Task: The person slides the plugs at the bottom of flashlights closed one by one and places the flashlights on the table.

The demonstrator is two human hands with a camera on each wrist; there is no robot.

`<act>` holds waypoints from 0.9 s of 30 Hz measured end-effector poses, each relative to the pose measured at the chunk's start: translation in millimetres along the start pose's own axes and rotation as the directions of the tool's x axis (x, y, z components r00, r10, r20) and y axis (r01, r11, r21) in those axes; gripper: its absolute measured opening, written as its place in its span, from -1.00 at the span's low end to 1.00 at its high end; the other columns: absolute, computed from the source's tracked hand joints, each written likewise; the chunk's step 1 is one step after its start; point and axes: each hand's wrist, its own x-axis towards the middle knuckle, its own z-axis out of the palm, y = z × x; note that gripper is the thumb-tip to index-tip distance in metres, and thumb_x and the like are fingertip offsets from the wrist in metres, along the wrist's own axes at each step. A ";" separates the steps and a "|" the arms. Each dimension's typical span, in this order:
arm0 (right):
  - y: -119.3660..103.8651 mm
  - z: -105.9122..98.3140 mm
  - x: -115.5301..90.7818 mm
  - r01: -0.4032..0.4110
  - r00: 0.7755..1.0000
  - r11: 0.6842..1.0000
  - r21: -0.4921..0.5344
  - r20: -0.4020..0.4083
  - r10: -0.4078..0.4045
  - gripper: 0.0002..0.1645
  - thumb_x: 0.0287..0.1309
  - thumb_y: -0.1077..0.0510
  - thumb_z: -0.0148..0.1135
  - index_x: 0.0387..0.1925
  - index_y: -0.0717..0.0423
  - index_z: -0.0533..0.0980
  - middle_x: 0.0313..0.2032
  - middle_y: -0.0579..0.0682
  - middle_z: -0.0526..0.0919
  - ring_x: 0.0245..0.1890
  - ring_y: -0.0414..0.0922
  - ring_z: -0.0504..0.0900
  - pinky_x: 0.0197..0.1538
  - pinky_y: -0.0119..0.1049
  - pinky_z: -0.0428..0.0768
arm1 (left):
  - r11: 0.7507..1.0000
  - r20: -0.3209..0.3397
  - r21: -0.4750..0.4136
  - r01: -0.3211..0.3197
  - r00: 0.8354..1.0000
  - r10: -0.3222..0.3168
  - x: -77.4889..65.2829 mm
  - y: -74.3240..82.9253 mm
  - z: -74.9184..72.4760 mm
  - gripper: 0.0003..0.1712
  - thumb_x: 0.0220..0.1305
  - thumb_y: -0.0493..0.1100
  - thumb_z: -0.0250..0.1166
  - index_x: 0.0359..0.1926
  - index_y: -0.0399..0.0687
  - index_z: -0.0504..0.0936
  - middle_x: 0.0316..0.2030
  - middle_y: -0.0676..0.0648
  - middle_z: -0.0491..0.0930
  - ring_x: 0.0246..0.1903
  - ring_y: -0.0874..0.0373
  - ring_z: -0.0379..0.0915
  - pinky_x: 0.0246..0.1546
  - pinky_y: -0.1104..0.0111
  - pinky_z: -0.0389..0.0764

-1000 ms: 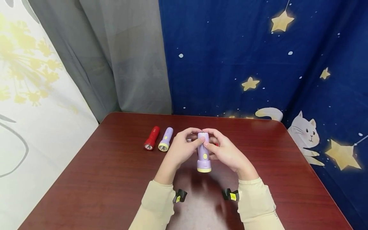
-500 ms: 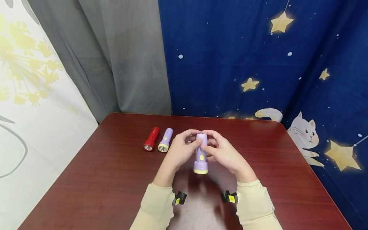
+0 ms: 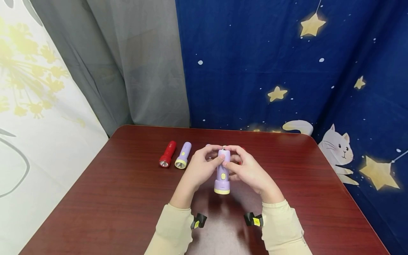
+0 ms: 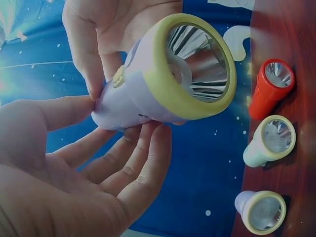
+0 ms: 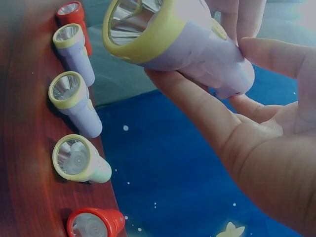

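Observation:
A lilac flashlight with a pale yellow head ring and yellow switch is held above the table, its lens end toward me. My left hand grips it from the left, thumb on top of the body near the tail. From the right, my right hand grips the same body, its thumb beside the other. Both index fingertips meet at the tail, where a small metal piece shows. In the left wrist view the flashlight's silver reflector faces the camera, and fingers support it from underneath.
On the dark red table a red flashlight and a lilac one lie left of my hands. The right wrist view also shows another lilac flashlight, a mint one and a second red one in the row.
Both hands and the lilac flashlight have shifted slightly left and lower in the head view. The grip looks much the same; the flashlights on the table have not moved.

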 end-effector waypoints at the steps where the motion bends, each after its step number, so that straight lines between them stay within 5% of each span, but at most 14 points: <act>1: 0.0 0.1 0.0 -0.001 1.000 1.000 -0.001 0.001 0.001 -0.33 0.49 0.24 0.20 0.51 0.10 0.24 0.22 0.36 0.56 0.03 0.02 0.71 0.05 0.06 0.81 | 1.000 -0.001 -0.003 0.000 1.000 0.000 0.0 -0.1 0.0 -0.60 0.49 -0.14 0.33 0.29 0.00 0.67 0.12 -0.18 0.74 0.01 -0.05 0.70 0.01 0.18 0.78; 27: 0.1 0.9 -0.5 -0.004 1.000 1.000 -0.015 0.026 0.004 -0.35 0.51 0.22 0.13 0.54 0.06 0.27 0.31 0.38 0.56 -0.06 0.08 0.80 0.03 0.08 0.81 | 0.997 -0.051 -0.080 0.021 0.998 -0.025 -0.5 -1.9 2.5 -0.62 0.42 -0.20 0.40 0.22 -0.06 0.70 0.04 -0.21 0.76 -0.09 0.02 0.67 -0.10 0.08 0.83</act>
